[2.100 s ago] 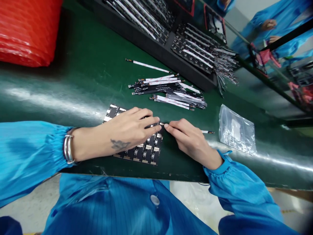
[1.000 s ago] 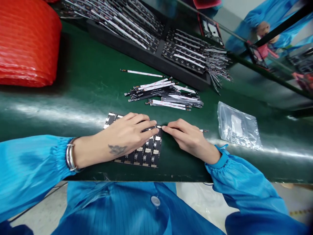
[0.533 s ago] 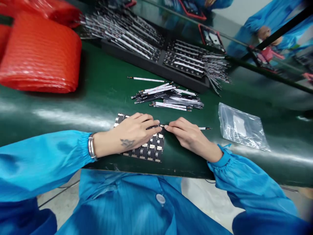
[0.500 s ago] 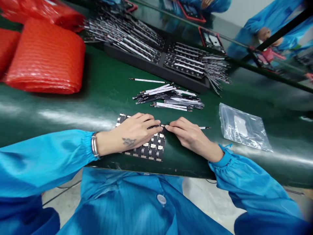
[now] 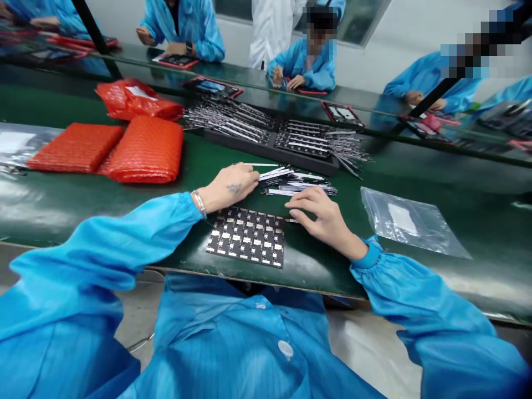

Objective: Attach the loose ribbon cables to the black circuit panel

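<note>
My left hand (image 5: 230, 187), with a bracelet at the wrist, reaches forward, its fingertips at the left end of a loose pile of black and white flat flex strips (image 5: 293, 183). Whether those fingers pinch a strip, I cannot tell. My right hand (image 5: 324, 219) rests on the green bench mat (image 5: 187, 160), curled over a short piece of flex strip (image 5: 291, 220). Below and between the hands lies a black circuit board panel (image 5: 247, 237) with rows of small pads, untouched by either hand.
Behind the pile, a black tray (image 5: 291, 163) holds rows of boards with strips attached. Red bubble-wrap bags (image 5: 145, 149) lie at left, a clear plastic bag (image 5: 409, 221) at right. Co-workers in blue smocks (image 5: 183, 33) sit across the bench.
The view has tilted up, showing more of the bench. My left hand has left the panel and moved forward to the pile. My right hand has shifted away from the panel's edge.
</note>
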The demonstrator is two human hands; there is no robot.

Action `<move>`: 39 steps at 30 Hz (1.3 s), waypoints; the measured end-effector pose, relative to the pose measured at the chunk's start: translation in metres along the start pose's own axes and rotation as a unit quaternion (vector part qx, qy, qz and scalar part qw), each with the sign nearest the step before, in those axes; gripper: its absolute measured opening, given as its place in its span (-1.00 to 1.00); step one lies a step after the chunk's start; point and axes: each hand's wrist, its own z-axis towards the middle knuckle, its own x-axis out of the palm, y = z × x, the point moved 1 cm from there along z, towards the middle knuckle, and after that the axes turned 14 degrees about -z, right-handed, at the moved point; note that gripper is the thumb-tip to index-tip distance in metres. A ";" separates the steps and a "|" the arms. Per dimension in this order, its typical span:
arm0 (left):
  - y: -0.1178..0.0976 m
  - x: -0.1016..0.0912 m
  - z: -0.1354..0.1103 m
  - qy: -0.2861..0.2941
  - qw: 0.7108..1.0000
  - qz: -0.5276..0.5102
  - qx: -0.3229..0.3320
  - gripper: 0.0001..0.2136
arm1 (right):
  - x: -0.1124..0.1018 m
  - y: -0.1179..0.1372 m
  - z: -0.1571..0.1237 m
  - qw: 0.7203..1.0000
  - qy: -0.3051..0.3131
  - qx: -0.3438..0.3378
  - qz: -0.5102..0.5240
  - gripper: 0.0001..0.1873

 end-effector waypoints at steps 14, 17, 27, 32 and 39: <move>0.034 -0.002 0.054 0.075 0.976 -0.172 -0.109 -0.82 | 0.031 -0.002 -0.001 0.997 -0.011 0.034 0.067 -0.86; 0.039 -0.003 0.050 0.041 0.980 -0.179 -0.077 -0.81 | 0.030 -0.006 -0.001 0.996 -0.021 0.066 0.061 -0.86; -0.012 -0.018 0.013 0.012 0.966 -0.257 0.007 -0.79 | 0.009 -0.007 0.003 0.980 -0.093 0.025 -0.171 -0.62; -0.041 -0.008 0.003 0.103 0.894 -0.435 -0.022 -0.72 | 0.009 0.000 0.000 0.996 -0.072 -0.031 -0.048 -0.77; -0.021 0.005 -0.016 0.071 0.779 -0.607 -0.139 -0.48 | 0.008 -0.003 0.002 0.998 -0.030 0.052 0.024 -0.92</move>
